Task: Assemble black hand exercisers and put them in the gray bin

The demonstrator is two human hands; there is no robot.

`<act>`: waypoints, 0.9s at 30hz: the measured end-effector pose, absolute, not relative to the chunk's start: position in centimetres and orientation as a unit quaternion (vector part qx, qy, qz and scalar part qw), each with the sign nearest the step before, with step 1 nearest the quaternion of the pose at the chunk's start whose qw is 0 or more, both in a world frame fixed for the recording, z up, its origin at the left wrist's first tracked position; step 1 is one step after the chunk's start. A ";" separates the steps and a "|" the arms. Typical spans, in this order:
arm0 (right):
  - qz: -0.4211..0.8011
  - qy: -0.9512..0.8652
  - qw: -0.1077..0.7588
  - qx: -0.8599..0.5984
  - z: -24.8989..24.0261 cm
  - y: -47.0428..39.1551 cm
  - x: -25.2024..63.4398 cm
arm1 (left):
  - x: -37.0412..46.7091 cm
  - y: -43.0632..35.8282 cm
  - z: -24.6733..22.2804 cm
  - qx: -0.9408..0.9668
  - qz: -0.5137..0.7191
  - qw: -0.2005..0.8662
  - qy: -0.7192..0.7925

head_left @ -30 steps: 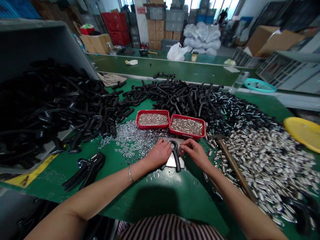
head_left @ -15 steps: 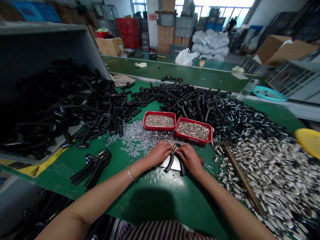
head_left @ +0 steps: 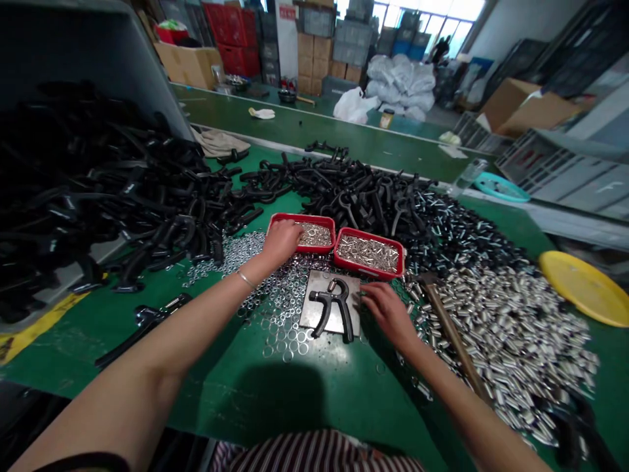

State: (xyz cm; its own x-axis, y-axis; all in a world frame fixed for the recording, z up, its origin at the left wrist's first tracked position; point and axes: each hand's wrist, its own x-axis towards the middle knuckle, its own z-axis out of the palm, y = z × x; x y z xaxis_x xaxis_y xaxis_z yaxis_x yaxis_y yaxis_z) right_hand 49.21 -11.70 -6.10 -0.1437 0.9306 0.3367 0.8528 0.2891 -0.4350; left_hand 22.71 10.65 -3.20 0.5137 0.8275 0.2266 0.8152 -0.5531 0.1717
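Probably the first risk sits beyond the plate (head_left: 308,316) and to its left, at the tray (head_left: 322,249): the left hand (head_left: 281,240) has its fingers bent down at the small pieces, and since these lie heaped, a pinch could bring up two or none. Loose washers (head_left: 253,262) crowd the area left of the plate, so a dropped piece could get lost among them. On the plate, the black handle (head_left: 344,310) lies flat with neither hand on it, its two legs reaching past the near edge; a bump there could turn it. Right of the plate, the right hand (head_left: 386,309) is close enough to cause that bump, and farther right the sleeves (head_left: 515,334) by the hammer (head_left: 457,336) could roll if nudged.

As for the grip, the left hand is well apart from the handle, up beyond the plate; whether its fingers pinch a piece, I cannot tell. The handle rests on the plate, between the two hands. The right hand is just beside the plate's right edge, near the handle but not touching it, fingers loosely bent; whether they hold something small, I cannot tell
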 end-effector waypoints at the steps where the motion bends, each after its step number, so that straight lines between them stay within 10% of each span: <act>1: 0.027 -0.719 0.275 -0.638 -5.9 -12.7 51.3 | 22.8 11.7 -3.2 0.866 0.109 0.010 0.488; 9: -0.070 -0.574 -0.081 -0.812 -6.1 -18.9 61.6 | 22.9 13.6 -4.1 0.859 0.091 -0.017 0.503; 19: 0.095 -0.521 0.199 -0.825 -1.1 -19.4 60.4 | 23.2 11.6 -4.0 0.840 0.138 -0.037 0.523; 27: 0.280 -0.613 0.231 -0.702 2.3 -20.6 49.1 | 23.1 9.7 -2.8 0.841 0.233 0.028 0.487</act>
State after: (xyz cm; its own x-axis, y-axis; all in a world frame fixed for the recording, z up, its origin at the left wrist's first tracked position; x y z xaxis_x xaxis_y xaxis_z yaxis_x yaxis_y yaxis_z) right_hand 49.08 -20.56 2.34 0.0930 0.9897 -0.1090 0.7310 -0.1422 -0.6674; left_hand 23.06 9.65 -2.78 0.4173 0.8324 0.3647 0.8059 -0.5244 0.2747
